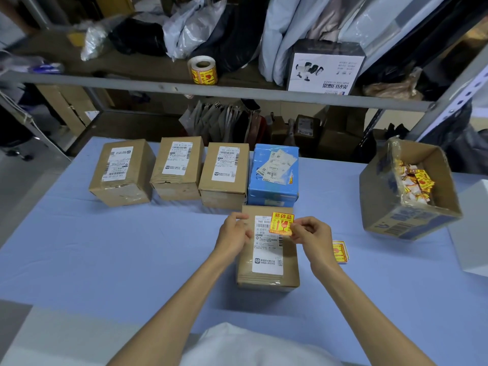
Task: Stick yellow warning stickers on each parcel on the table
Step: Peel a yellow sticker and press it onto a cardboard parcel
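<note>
A brown parcel (268, 270) with a white shipping label lies on the blue table in front of me. My right hand (313, 232) pinches a yellow warning sticker (281, 223) by its right edge, over the parcel's far right corner. My left hand (235, 233) hovers at the parcel's far left corner, fingers curled, nothing visibly in it. Behind stand three brown parcels (122, 171) (178, 167) (224, 175) and a blue parcel (274, 174) in a row.
Loose yellow stickers (340, 250) lie right of the near parcel. An open carton (422, 220) with peeled backings stands at the right. A sticker roll (202, 70) sits on the shelf behind. A white box (472, 233) is at the right edge.
</note>
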{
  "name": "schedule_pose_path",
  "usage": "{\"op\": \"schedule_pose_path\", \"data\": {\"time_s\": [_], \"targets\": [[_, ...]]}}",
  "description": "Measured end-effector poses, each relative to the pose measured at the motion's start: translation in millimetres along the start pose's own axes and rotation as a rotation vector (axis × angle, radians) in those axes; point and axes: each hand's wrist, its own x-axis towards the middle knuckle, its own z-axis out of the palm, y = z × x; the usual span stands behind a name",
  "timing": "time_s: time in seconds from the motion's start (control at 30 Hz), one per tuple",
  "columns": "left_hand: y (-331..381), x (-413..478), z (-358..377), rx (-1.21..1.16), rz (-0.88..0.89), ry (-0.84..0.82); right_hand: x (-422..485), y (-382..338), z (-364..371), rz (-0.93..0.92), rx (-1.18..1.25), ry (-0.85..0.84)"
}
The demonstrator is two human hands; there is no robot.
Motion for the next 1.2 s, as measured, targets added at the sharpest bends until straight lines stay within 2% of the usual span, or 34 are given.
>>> {"op": "schedule_pose_path", "data": {"time_s": [0.1,0.27,0.47,0.67,0.77,0.9,1.2], "targets": [[0.6,-2.5,4.8,0.032,0.058,-0.056,-1.2,2.8,-0.7,0.012,-0.006,-0.021],[-3.4,-3.3,16.1,0.130,0.163,-0.045,-2.6,5.3,-2.2,0.020,-0.044,-0.076],[-9.3,-3.1,24.4,0.131,0.242,-0.074,-3.5,9.5,-7.6,0.024,-0.057,-0.085],[-11.9,-3.7,26.3,0.137,0.161,-0.109,-3.2,20.1,-7.5,-0.011,-0.164,-0.068],[-15.6,-2.9,26.7,0.131,0.132,-0.095,-1.5,25.8,-7.2,-0.054,-0.208,0.002],[-18.0,-2.1,25.8,0.127,0.119,-0.087,-2.9,25.4,-8.0,-0.046,-0.187,-0.049],[-20.2,-3.2,27.5,0.142,0.112,-0.057,-0.4,30.3,-8.4,-0.027,-0.245,-0.037]]}}
